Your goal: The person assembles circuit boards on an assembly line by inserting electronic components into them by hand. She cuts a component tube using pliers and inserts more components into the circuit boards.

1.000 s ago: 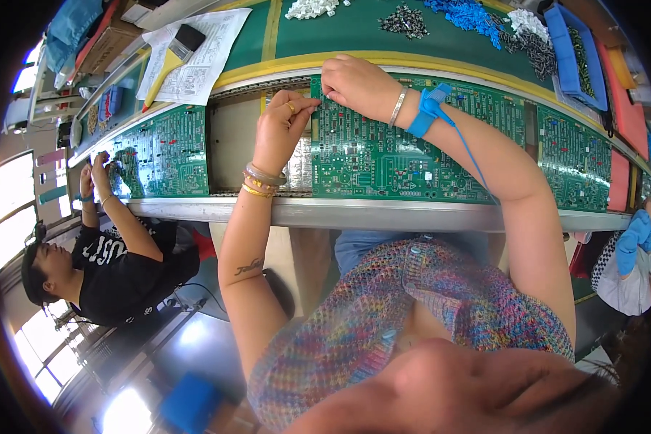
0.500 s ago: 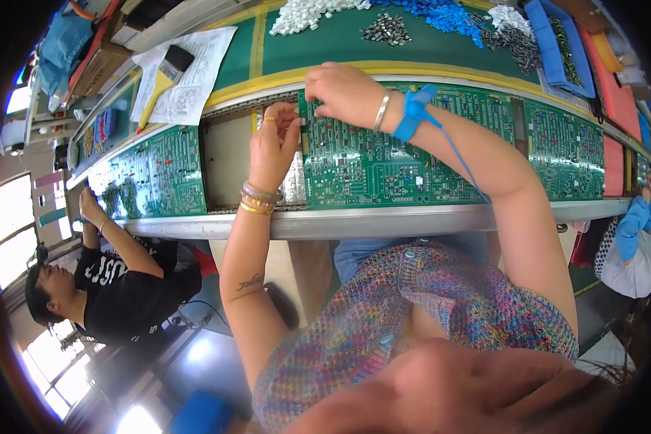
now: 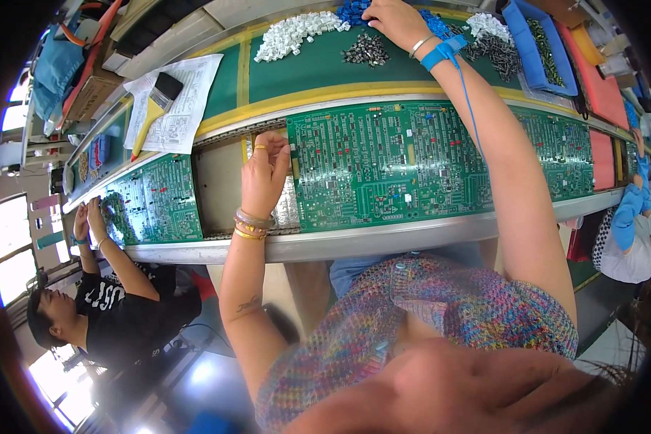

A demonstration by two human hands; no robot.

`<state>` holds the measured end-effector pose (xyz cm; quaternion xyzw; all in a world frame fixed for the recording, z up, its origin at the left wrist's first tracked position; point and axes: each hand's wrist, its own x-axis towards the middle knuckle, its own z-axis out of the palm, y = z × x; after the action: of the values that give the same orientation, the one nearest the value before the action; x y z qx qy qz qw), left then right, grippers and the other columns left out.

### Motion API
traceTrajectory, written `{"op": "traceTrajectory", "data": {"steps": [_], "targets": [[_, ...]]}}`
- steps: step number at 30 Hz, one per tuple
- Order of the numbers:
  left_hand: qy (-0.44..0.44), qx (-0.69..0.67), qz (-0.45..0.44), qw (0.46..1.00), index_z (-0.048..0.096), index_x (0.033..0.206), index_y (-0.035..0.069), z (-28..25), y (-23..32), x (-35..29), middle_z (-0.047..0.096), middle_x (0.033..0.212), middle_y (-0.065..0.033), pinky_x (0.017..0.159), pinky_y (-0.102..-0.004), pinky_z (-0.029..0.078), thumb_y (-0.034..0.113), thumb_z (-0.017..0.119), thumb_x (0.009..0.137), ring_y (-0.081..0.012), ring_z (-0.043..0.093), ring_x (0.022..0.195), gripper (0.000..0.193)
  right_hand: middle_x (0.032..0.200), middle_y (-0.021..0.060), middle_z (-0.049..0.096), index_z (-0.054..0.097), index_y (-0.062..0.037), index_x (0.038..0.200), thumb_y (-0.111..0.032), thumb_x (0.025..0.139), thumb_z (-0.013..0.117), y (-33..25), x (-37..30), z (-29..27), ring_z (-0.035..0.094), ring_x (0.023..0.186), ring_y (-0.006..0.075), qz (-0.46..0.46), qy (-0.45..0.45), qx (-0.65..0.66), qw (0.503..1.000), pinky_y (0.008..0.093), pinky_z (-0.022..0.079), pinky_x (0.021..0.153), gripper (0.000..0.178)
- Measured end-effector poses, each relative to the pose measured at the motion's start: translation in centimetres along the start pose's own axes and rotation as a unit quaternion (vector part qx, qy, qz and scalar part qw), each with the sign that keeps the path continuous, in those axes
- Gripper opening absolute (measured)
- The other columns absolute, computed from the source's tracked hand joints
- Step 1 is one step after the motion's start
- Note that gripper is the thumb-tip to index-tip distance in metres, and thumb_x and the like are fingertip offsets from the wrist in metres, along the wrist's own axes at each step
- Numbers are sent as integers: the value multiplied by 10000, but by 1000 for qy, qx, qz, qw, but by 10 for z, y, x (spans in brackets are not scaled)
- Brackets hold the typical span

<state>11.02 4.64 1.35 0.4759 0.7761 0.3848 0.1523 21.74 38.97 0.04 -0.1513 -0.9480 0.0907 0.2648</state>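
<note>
My right hand [image 3: 398, 23] reaches across the line to a pile of blue components [image 3: 351, 12], fingertips bent down and drawn together at its edge; whatever lies between them is too small to make out. A blue strap with a cord circles that wrist. Beside the left edge of a green circuit board [image 3: 369, 173], my left hand [image 3: 265, 170] hovers with curled fingers and the thumb close to them. What those fingers hold, if anything, is hidden. Small parts in several colours are fitted on the board, which lies flat between the metal rails.
White components [image 3: 296, 36], dark components [image 3: 365, 49] and a blue bin [image 3: 542, 47] lie along the far side. A brush [image 3: 155, 112] rests on printed paper [image 3: 195, 79]. Another board [image 3: 155, 195] lies to the left, where a co-worker [image 3: 123, 304] works. The front rail [image 3: 383, 231] runs before me.
My right hand has left the board's upper left part and moved far and right to the blue components. My left hand stays near the board's left edge. The view has shifted slightly.
</note>
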Motion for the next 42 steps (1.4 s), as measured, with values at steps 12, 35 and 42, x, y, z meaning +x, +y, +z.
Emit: {"op": "traceTrajectory", "data": {"steps": [12, 35, 42], "targets": [[2, 5, -5, 1000, 519, 1019, 51, 4, -1, 2, 654, 851, -66, 620, -280, 501, 173, 575, 883, -174, 650, 728, 192, 795, 60, 556, 612, -107, 735, -154, 710, 642, -2, -1, -1, 532, 852, 245, -22, -31, -55, 998, 369, 442, 733, 61], [-11, -12, -24, 1000, 513, 1063, 35, 3, 4, 3, 653, 883, -76, 641, -275, 516, 188, 585, 880, -167, 650, 746, 249, 827, 60, 612, 622, -73, 912, -144, 789, 622, -134, -68, -45, 577, 771, 252, -110, -81, 268, 954, 348, 467, 690, 142], [-14, -5, -20, 1000, 507, 1078, 35, 2, 3, 1, 648, 881, -76, 631, -274, 515, 200, 592, 878, -166, 646, 729, 273, 820, 56, 621, 648, -69, 882, -130, 779, 623, -136, -59, -42, 571, 796, 249, 0, -196, 298, 934, 355, 466, 703, 122]]}}
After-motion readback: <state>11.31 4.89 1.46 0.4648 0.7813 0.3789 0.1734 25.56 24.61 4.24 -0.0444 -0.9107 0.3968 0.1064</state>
